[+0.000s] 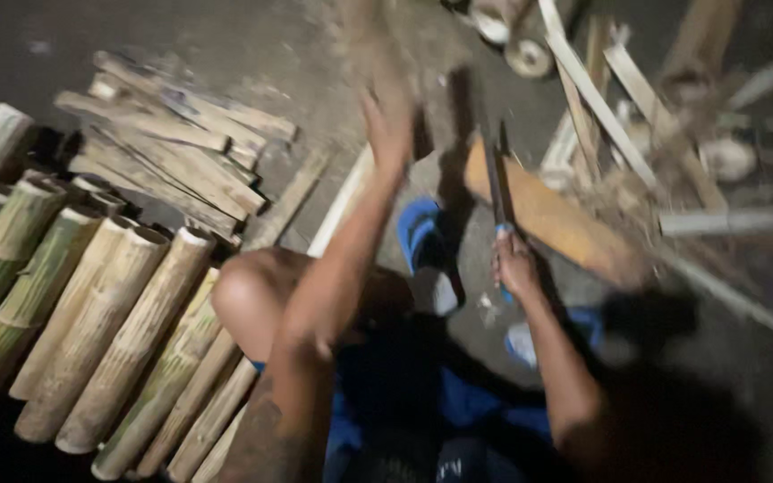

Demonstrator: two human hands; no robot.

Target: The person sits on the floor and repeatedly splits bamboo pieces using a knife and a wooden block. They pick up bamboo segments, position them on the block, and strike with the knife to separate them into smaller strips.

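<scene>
Right hand (513, 266) gripping knife (495, 183); left hand (388, 125) raised, blurred.

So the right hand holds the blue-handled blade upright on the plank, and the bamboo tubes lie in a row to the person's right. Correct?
Not quite. The head view shows the bamboo tubes lying to the person's left, not the right. The right hand does hold the blue-handled blade upright on the plank.
</scene>
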